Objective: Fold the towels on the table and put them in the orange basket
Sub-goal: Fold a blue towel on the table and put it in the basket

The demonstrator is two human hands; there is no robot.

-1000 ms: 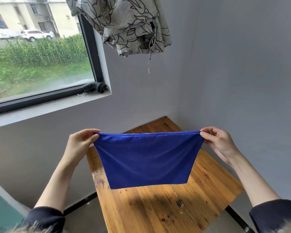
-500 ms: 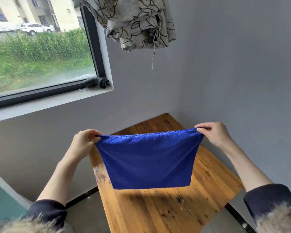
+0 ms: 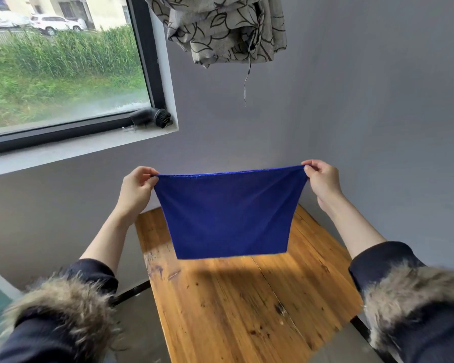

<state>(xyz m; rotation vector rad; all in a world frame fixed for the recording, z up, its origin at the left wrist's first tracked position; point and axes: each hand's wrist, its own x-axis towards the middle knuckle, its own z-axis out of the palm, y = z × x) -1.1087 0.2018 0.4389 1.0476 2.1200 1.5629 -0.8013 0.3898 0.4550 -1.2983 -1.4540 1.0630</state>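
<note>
Head view: I hold the towel [image 3: 230, 216] taut in the air above the worktop [image 3: 247, 305], left hand [image 3: 136, 188] and right hand [image 3: 323, 180] each pinching a top corner, its long edge running level between them, equally near both.

**Camera placement: single head-worn view**

One wide-angle view was recorded, from the person's head, facing forward and slightly downward toward a room corner. Both forearms entered from the lower edge, near the lens. The wooden table [image 3: 247, 310] lay below, the window [image 3: 63, 74] upper left. No second view existed for overlap.
</note>
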